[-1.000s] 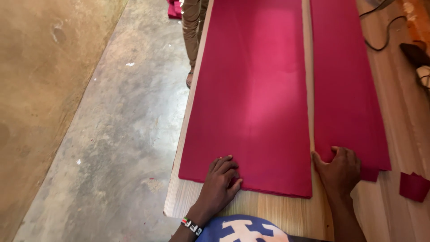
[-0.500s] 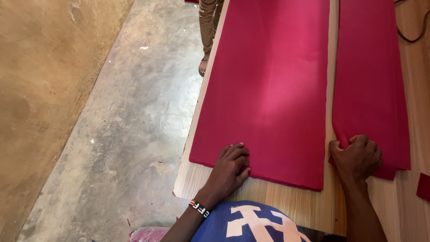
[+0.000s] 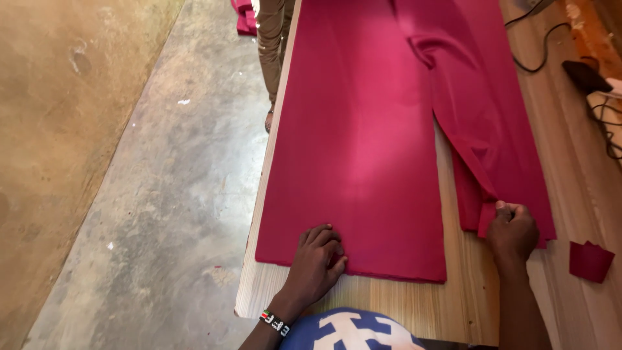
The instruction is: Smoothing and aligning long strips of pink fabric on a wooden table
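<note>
Left hand [image 3: 316, 259] fingers pressed flat, grasping nothing, on wide red cloth [image 3: 356, 142] on tabletop [image 3: 453, 304]. Right hand [image 3: 513, 230] clenched on narrow strip [image 3: 483, 110]. Advice: lift strip evenly, keep wide cloth pinned.

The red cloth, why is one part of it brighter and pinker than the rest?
Head view: soft light falls on the middle of the wide red cloth, making a pale pink patch; its edges look darker. The left hand and right hand look sharp, not blurred. No hard glare on the wooden table.
</note>
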